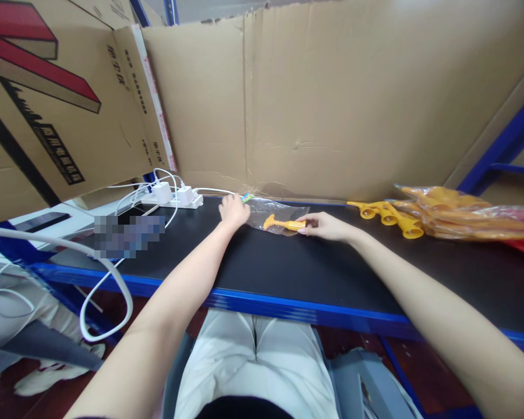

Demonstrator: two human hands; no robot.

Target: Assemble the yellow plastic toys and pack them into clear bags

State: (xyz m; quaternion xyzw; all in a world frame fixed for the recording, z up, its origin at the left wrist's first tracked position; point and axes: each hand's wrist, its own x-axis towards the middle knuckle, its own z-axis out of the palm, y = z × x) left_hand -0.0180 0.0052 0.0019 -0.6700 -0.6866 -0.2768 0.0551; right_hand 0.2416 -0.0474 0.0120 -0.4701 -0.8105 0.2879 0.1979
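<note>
A clear plastic bag (268, 210) lies flat on the black shelf top, a green and blue strip at its left end. My left hand (234, 210) is closed on that left end, its fingers partly hidden. In the pinch of my right hand (323, 226) is a yellow plastic toy piece (290, 224) with a T-shaped end and a ridged shaft, pointing left. It overlaps the bag; whether it is inside or on top I cannot tell. To the right lies another yellow plastic part (386, 216) with several round cups.
Several bagged yellow parts (458, 215) are heaped at the right. A white power strip (179, 201) with plugs and loose cables stands at the left, near a blurred-out object (128, 235). A cardboard wall (332, 105) closes off the back. Someone's leg shows at lower left.
</note>
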